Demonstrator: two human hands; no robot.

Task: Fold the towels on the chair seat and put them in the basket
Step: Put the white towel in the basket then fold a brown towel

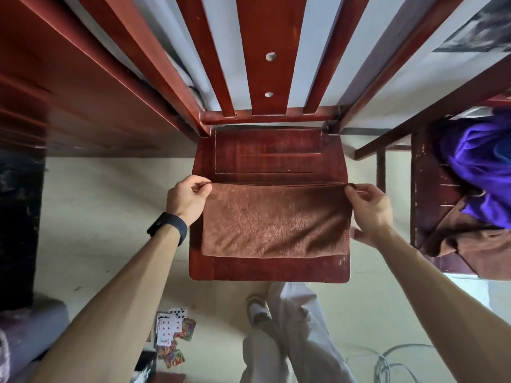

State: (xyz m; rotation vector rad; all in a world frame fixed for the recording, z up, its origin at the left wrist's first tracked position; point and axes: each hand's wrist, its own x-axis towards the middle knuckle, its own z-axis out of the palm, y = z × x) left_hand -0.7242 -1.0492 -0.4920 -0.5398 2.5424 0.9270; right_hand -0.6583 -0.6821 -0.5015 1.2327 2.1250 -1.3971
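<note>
Now brown towel (273, 219) folded flat on chair seat (265, 268), left hand (186, 199), right hand (369, 207) pinching its far corners

Playing cards (171, 331) lay scattered on pale floor (105, 205), lower left of frame, some face up, some showing patterned backs. Grey cable (387, 360) looped on floor at lower right. Black wristband (167, 226) at left centre. Light trousers (293, 335) and one shoe (258, 309) at bottom centre. Dark red wooden furniture (55, 78) filled upper left. Second dark wooden chair (431, 189) stood at right edge, piled with purple cloth (481, 167) over brown cloth (475, 241). Grey roll (25, 335), blurred, at lower left edge.
</note>
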